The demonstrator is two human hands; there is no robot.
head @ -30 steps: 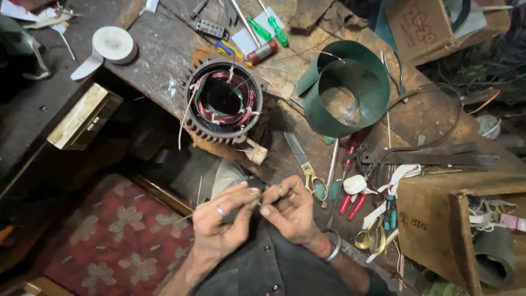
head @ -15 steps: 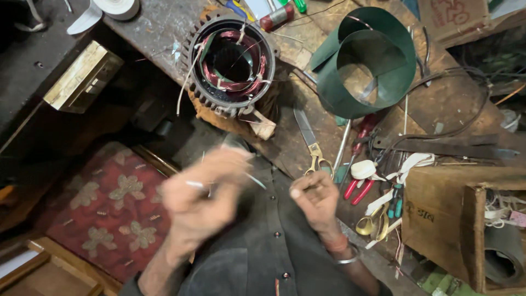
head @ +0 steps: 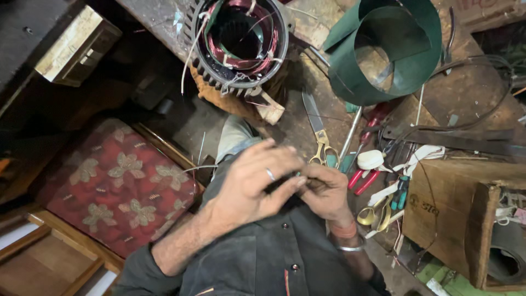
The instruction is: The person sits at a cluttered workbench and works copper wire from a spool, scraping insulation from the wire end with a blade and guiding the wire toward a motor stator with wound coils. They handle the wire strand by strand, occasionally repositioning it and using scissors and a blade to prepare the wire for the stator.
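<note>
Two hands (head: 285,183) together (fingertips touching)

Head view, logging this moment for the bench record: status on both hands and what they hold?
Left hand and right hand together at chest, fingertips pinching something small, too hidden to name. Motor stator on bench, untouched. Scissors lie just beyond the hands.

Whatever the left hand (head: 255,183) and right hand (head: 326,192) pinch is hidden between their fingers; the motor stator (head: 241,41) is cut off by the top edge.
</note>
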